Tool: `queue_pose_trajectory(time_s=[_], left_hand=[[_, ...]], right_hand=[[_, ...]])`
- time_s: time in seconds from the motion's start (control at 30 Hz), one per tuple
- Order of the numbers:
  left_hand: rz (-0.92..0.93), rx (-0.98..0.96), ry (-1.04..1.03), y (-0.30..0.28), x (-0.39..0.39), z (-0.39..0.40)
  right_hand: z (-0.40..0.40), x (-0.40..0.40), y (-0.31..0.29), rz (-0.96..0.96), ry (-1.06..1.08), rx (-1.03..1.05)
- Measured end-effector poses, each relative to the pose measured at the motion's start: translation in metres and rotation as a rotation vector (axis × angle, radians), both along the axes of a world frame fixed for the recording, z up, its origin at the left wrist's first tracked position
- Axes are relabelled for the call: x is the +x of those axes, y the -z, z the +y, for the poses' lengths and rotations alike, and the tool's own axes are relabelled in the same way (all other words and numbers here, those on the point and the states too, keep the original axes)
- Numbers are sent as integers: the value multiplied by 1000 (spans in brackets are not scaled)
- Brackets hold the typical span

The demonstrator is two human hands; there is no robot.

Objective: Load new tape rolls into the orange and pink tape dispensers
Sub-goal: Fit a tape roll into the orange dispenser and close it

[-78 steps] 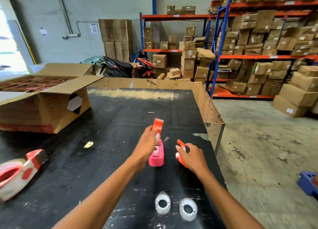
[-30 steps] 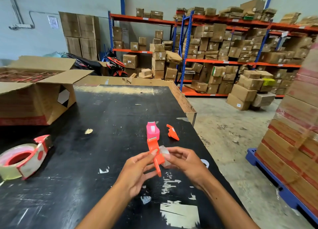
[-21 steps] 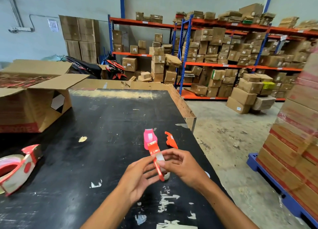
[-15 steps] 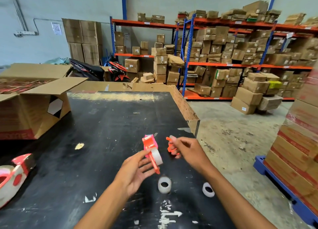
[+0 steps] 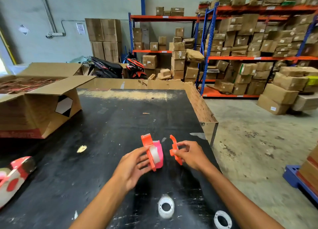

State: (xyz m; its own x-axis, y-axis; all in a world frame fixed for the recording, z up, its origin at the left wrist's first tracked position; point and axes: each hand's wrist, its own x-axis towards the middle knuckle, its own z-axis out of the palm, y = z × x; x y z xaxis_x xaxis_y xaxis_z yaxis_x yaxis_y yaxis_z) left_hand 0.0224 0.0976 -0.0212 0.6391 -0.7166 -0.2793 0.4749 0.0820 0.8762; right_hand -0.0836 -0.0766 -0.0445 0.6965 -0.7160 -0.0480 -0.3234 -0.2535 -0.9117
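My left hand holds one half of the orange tape dispenser upright, with a clear tape roll seated on it. Right behind it the pink tape dispenser stands on the black table. My right hand pinches the other orange half, the dispenser cover, a little to the right of the roll. Two white tape rolls lie flat on the table near its front edge, between my forearms.
A large red-and-white tape gun lies at the table's left edge. An open cardboard box stands at the back left. The table's right edge drops to the concrete floor; a blue pallet with boxes stands at right.
My right hand let go of the tape roll, which now sits on the orange half, and picked the orange cover up from the table. My left hand kept holding the orange half.
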Motion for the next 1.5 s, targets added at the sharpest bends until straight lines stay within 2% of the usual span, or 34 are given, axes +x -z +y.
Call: queue_pose_trajectory(time_s=[0.07, 0.2, 0.33, 0.5, 0.63, 0.73, 0.97, 1.13, 1.27, 1.5], left_hand=[[0, 8, 19, 0, -3, -4], [-23, 12, 94, 1, -10, -11], [-67, -1, 231, -6, -20, -17], [-99, 1, 271, -8, -26, -23], [-148, -29, 279, -9, -31, -22], [-186, -37, 262, -8, -35, -21], [-185, -126, 240, -14, -48, -16], [-284, -123, 282, -24, -52, -13], [-382, -68, 317, -26, -50, -9], [-414, -86, 252, -26, -48, -9]], right_hand=[[10, -14, -16, -191, -116, 191], [29, -38, -34, -263, -281, 243], [30, -52, -36, -328, -252, 237], [33, -61, -34, -408, -217, 189], [38, -69, -37, -427, -201, 186], [42, -72, -37, -442, -171, 106], [55, -79, -38, -529, -173, 70], [56, -83, -40, -518, -200, 3], [59, -81, -33, -502, -199, 14], [57, -69, -43, -527, -136, 65]])
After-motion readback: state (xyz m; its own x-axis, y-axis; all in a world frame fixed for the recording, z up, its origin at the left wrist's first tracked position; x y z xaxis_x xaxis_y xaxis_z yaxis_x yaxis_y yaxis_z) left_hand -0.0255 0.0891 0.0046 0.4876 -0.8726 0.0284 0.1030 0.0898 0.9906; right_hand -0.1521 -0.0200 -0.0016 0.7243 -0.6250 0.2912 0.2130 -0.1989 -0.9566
